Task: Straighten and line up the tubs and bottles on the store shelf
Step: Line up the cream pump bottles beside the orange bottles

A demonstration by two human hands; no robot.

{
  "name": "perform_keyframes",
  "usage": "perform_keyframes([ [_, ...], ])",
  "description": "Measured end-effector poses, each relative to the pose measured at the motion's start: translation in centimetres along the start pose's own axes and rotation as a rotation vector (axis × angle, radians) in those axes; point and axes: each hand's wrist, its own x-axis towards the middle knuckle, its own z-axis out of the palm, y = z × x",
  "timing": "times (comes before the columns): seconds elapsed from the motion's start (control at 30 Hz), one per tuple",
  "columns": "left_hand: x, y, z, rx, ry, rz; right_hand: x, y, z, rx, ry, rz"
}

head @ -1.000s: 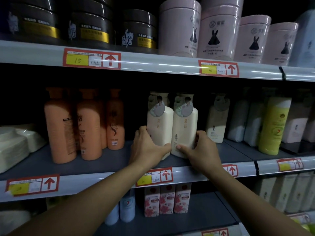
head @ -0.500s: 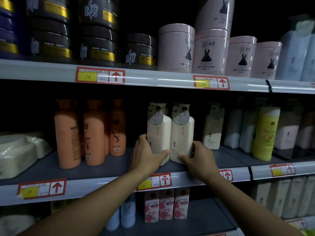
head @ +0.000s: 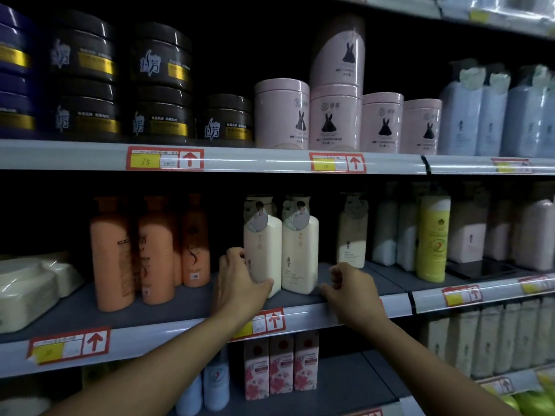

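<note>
On the middle shelf point(head: 168, 307), two cream bottles stand upright side by side near the front edge, touching or very nearly so. The left hand point(head: 240, 283) holds the left cream bottle point(head: 264, 250) low down, fingers curled round its left side and thumb laid across its front near the base. The right cream bottle point(head: 300, 250) stands free; the right hand point(head: 351, 291) is just to its right and apart from it, fingers loosely curled with nothing in them, thumb pointing toward the bottle's base, though the blur makes it hard to tell whether the thumb tip touches it. Left of the pair stand three orange bottles point(head: 144, 250) in a close group, and further left lie pale wrapped packs point(head: 27, 292). Right of the pair, set further back, is another cream bottle point(head: 352, 235), then white bottles and a yellow-green bottle point(head: 432, 238). On the upper shelf point(head: 270, 160) dark tubs point(head: 162, 85) are stacked two high on the left, with a single one beside them, and pink tubs point(head: 282, 115) form a row to the right, one with a second pink tub tilted on top. Red price tags point(head: 165, 159) sit along the shelf edges.
</note>
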Motion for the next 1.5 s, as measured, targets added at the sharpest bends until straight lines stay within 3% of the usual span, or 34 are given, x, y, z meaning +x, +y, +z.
perform_keyframes([
  [0.5,-1.1,2.0,1.4,0.013,0.063,0.182,-0.7,2.8,-2.3,0.037,0.079,0.025],
  [0.8,0.2,1.4,2.7,0.031,0.268,0.134,1.5,5.0,-1.6,0.023,0.105,0.051],
  [0.97,1.8,0.7,2.8,-0.032,0.212,0.055,4.8,6.0,-0.6,0.016,0.089,0.099],
  [1.17,3.0,-0.1,3.4,-0.133,0.119,0.084,10.1,7.0,0.8,0.048,0.053,0.176],
  [1.5,3.5,-1.5,4.0,-0.198,0.112,0.087,15.5,7.1,3.0,0.098,0.034,0.303],
])
